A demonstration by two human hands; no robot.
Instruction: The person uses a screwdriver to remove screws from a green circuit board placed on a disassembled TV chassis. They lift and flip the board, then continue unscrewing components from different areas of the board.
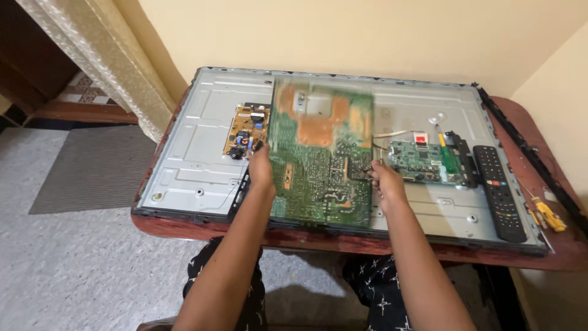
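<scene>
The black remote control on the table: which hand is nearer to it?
The right hand, gripping the green circuit board at its right edge, is nearer the remote control; the left hand holds the far edge.

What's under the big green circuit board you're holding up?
Under the big green circuit board, gripped by the left hand and right hand, lies the grey metal television back panel. The middle part is hidden.

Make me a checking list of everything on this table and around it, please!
Surface: reddish wooden table, mostly covered by an opened flat screen's metal back panel.
Job's things: large green circuit board, blurred, held up by both side edges.
Clutter: small yellow board, green board, black remote, yellow tool.
Grippers: left hand and right hand grip the large board.
Cables: thin wires on the panel.
Surroundings: yellow walls, curtain, grey mat.
</scene>
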